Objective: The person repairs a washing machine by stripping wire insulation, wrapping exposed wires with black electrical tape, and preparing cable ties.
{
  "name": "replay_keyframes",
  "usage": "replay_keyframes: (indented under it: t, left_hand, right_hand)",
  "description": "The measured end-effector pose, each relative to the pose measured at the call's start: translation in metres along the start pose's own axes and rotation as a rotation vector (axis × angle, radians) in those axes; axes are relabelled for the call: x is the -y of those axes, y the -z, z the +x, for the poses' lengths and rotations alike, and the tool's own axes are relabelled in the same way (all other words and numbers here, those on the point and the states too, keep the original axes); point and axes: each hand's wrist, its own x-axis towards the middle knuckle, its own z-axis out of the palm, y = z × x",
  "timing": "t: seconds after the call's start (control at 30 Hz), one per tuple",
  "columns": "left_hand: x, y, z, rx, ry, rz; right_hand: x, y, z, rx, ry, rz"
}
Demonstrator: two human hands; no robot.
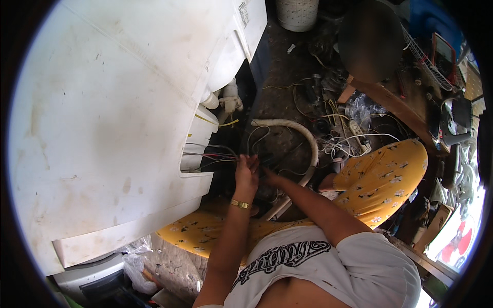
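Observation:
A big white plastic machine body (128, 102), stained in places, fills the left side. Several thin coloured wires (218, 156) come out of a cut-out in its edge. My left hand (247, 174), below a gold wristwatch, is closed around these wires near their loose ends. Just to its right, my right hand (270, 178) has its fingers curled in dark shadow; what they hold is hidden. Dark cable (264, 158) lies about the fingertips. A yellow wire (226, 123) sticks out beside a white pipe fitting (231, 102) higher in the opening.
A pale curved hose (310, 141) arcs around my hands on the right. Beyond it lie tangled white cords (344, 146), a power strip (355, 127) and a wooden plank (393, 105). A white bucket (298, 14) stands at the far side. My yellow-trousered knee (395, 169) is at right.

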Motion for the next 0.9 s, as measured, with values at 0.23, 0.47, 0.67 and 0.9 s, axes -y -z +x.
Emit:
replay_keyframes:
  t: [0.23,0.47,0.67,0.9]
  left_hand:
    - [-0.087,-0.075,-0.022,0.389,0.198,-0.422]
    - [-0.089,-0.033,-0.040,0.300,0.147,-0.308]
    - [-0.031,0.002,-0.069,0.042,0.118,0.050]
    - [0.026,0.056,-0.069,0.135,0.183,0.020]
  right_hand:
    - [0.095,0.044,-0.018,0.125,-0.327,0.002]
    - [0.158,0.116,-0.057,-0.041,-0.278,-0.213]
    - [0.101,0.138,-0.071,0.173,-0.239,-0.765]
    - [0.101,0.135,-0.070,0.028,-0.422,-0.742]
